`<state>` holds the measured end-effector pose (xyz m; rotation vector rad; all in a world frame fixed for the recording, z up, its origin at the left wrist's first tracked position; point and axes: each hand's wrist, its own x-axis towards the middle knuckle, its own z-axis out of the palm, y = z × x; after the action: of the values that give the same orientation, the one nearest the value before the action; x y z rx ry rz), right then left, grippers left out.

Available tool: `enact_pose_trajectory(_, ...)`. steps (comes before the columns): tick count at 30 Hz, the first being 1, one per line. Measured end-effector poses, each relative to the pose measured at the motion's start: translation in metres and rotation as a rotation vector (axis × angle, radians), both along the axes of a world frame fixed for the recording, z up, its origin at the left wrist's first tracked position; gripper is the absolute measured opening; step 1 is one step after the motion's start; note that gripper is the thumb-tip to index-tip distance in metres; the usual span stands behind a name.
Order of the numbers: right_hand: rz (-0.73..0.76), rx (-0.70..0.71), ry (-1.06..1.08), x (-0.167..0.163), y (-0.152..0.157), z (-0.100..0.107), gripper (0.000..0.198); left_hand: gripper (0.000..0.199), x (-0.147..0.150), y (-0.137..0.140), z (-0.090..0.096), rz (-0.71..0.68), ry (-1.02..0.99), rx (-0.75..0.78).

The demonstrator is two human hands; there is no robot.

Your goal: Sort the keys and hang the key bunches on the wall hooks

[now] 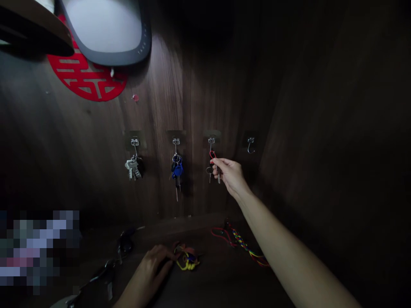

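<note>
My right hand [228, 172] is closed in a pinch on a bunch of keys [218, 176] with a red cord loop, at the third wall hook [211, 141]. The loop is up at the hook's lower end; my fingers partly hide whether it hangs there. My left hand [152, 267] rests low on the shelf, fingers stretched out, the fingertips at a yellow and brown corded trinket [186, 259]. Silver keys [133, 168] hang on the first hook, and a bunch with a blue fob [177, 169] on the second. The fourth hook [251, 146] is bare.
A braided multicolour cord [245, 244] with a red loop lies right of the trinket. Dark keys [126, 244] and a chain of metal pieces [102, 271] lie at the left. A red cut-out decoration [93, 83] and a grey-rimmed panel [105, 34] are on the wall above.
</note>
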<state>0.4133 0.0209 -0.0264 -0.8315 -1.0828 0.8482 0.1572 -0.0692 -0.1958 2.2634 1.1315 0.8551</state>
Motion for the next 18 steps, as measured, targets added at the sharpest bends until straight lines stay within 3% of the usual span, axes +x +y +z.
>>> enact_pose_trajectory(18, 0.052, -0.036, 0.028, 0.000, -0.013, -0.060, 0.048, 0.022, -0.004, -0.001, 0.004, 0.115, -0.062, -0.063)
